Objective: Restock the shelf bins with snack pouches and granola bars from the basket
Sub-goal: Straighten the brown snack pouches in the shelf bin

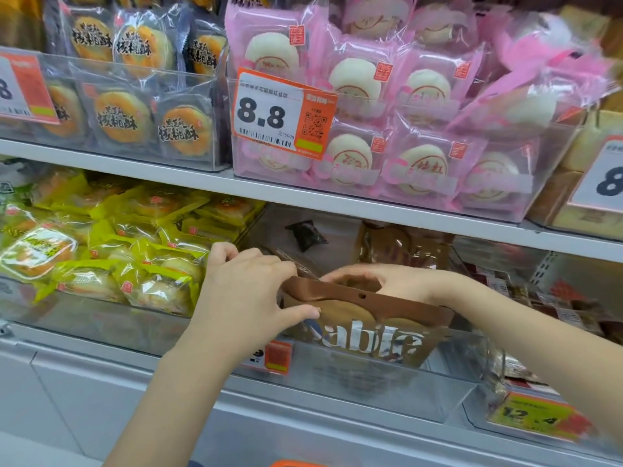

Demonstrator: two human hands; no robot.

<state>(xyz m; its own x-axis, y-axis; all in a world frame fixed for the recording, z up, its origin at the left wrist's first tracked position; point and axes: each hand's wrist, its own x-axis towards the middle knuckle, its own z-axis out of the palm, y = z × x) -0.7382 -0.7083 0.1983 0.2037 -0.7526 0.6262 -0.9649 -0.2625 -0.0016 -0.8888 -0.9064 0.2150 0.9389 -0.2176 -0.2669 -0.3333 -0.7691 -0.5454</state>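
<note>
- Your brown snack pouch [367, 326] sits at five o'clock from centre, upright in the clear bin [387, 389] on the lower shelf, with big white lettering and round biscuits printed on its front.
- Your left hand [249, 291] pinches its top left corner, thumb on the front, fingers curled behind.
- Your right hand [381, 281] curls over the top edge, gripping it.
- The bin's front wall blurs the pouch's bottom; the first letter hides under your thumb.

The brown pouch [367, 318] has its lettering partly hidden by the left hand [249, 291].
</note>
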